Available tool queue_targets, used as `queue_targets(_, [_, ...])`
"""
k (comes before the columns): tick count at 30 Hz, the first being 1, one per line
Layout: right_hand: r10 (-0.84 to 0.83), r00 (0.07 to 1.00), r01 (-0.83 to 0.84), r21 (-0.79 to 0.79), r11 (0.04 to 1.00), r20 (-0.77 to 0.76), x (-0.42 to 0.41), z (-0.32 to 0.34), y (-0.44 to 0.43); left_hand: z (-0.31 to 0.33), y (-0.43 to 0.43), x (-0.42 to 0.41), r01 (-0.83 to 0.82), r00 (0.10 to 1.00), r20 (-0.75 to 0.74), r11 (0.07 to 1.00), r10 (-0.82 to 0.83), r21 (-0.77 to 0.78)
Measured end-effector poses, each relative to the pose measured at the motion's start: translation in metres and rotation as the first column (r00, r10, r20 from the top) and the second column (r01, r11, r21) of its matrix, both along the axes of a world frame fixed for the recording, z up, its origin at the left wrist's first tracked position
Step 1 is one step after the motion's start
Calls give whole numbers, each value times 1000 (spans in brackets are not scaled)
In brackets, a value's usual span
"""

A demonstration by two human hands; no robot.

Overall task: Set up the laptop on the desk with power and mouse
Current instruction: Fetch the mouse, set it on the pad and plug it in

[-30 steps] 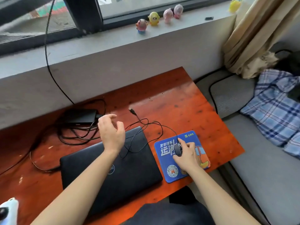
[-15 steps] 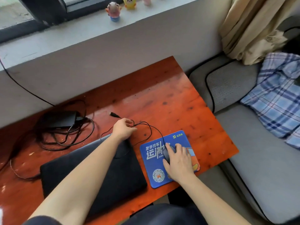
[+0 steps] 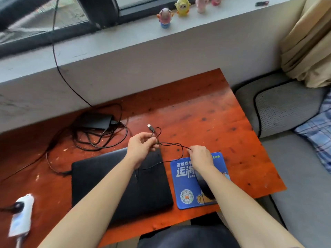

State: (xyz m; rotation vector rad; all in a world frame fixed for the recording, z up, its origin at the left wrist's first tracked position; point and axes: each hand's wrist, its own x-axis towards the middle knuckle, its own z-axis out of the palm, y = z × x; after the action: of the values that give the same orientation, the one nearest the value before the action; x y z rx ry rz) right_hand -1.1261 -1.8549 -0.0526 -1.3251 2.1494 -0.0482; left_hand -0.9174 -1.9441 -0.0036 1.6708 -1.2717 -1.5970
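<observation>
A closed black laptop (image 3: 146, 187) lies flat on the red wooden desk (image 3: 206, 111). To its right is a blue mouse pad (image 3: 184, 178) with a dark mouse (image 3: 203, 185) on it, mostly hidden under my right forearm. My left hand (image 3: 141, 144) pinches the thin mouse cable (image 3: 172, 144) just behind its USB plug (image 3: 150, 127), which points up and away. My right hand (image 3: 201, 155) pinches the same cable further along, above the pad's far edge. The black power brick (image 3: 95, 120) sits among coiled cord at the desk's back left.
A white power strip (image 3: 22, 212) with a plug in it lies at the desk's front left. A black wire (image 3: 59, 68) climbs to the window sill, where small toy figures (image 3: 164, 17) stand. A grey sofa (image 3: 295, 176) with a plaid cloth adjoins the desk's right.
My right hand left the mouse and now pinches the cable above the pad. My left hand lifted the cable near the USB plug, raising it off the desk.
</observation>
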Motion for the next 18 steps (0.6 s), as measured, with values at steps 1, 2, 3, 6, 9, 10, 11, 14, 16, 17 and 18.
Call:
queue_targets(1, [0, 1000, 0, -13, 1000, -8, -2, 0, 1, 5, -2, 8, -57, 998, -20, 998, 57, -6])
queue_targets(2, [4, 1000, -4, -34, 999, -18, -4, -1, 2, 9, -5, 18, -122, 992, -25, 992, 122, -14])
queue_targets(3, [-2, 1000, 1, -49, 999, -28, -7, 0, 5, 13, -7, 27, -194, 981, -14, 981, 194, -25])
queue_targets(6, [-133, 990, 130, -61, 990, -52, -27, -1, 14, 22, -19, 52, -443, 895, 4, 891, 446, -96])
queue_targets(9, [-207, 974, 204, -43, 978, -90, -41, 0, 21, 33, -33, 86, -681, 729, -36, 719, 684, -135])
queue_targets(10, [-219, 971, 216, -40, 976, -97, -43, 1, 22, 36, -36, 96, -727, 682, -30, 673, 730, -138])
queue_targets(11, [-234, 967, 231, -39, 972, -97, -42, 2, 23, 39, -38, 105, -751, 653, -13, 645, 757, -141])
queue_targets(14, [-283, 957, 282, -34, 959, -67, -29, 7, 21, 46, -36, 124, -729, 664, 47, 661, 746, -179])
queue_targets(16, [-306, 951, 306, -11, 952, -51, -10, 12, 20, 51, -31, 131, -687, 696, 73, 692, 714, -220])
queue_targets(17, [-304, 950, 303, -20, 953, -66, 1, 14, 19, 54, -28, 133, -665, 712, 85, 708, 697, -238])
queue_targets(18, [-288, 953, 284, -55, 957, -90, 13, 16, 16, 55, -24, 136, -647, 725, 88, 720, 683, -251])
